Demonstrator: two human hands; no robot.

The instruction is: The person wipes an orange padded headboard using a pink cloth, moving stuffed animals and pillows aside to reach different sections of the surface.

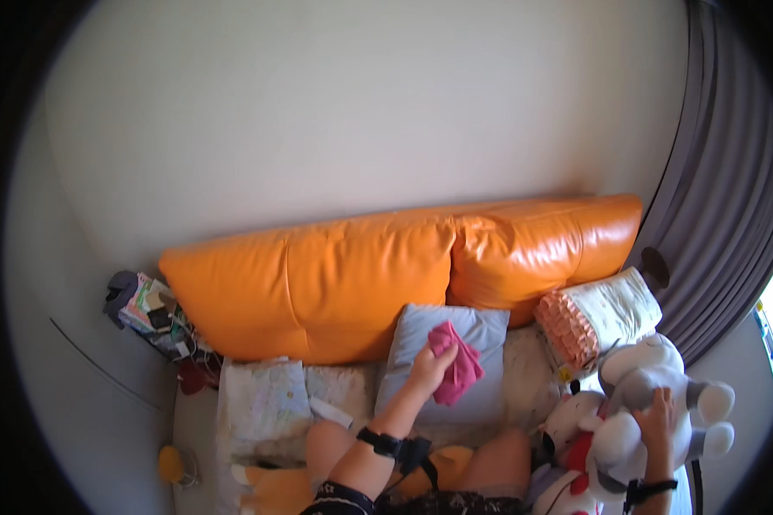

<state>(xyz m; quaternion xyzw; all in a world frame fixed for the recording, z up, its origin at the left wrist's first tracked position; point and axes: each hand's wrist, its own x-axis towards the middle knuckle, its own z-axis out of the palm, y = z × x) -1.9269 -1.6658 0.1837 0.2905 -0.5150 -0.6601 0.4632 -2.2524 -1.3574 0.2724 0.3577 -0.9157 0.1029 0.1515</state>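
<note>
My left hand (431,367) is closed round a bunched pink cloth (460,369), held up in front of a grey cushion (395,365) that leans on the orange headboard. At the right, my right hand (657,418) rests against a large grey and white plush toy (631,390). Its fingers look spread over the toy's body, though part of them is hard to make out. Just left of that toy lies a second plush toy (567,419), white with red parts and dark patches.
The padded orange headboard (361,275) runs along the wall. A folded quilt with a peach ruffle (614,309) lies at the right, near the grey curtain (721,189). Folded pale cloth (266,399) is on the left. Cluttered items (155,309) stand beyond it.
</note>
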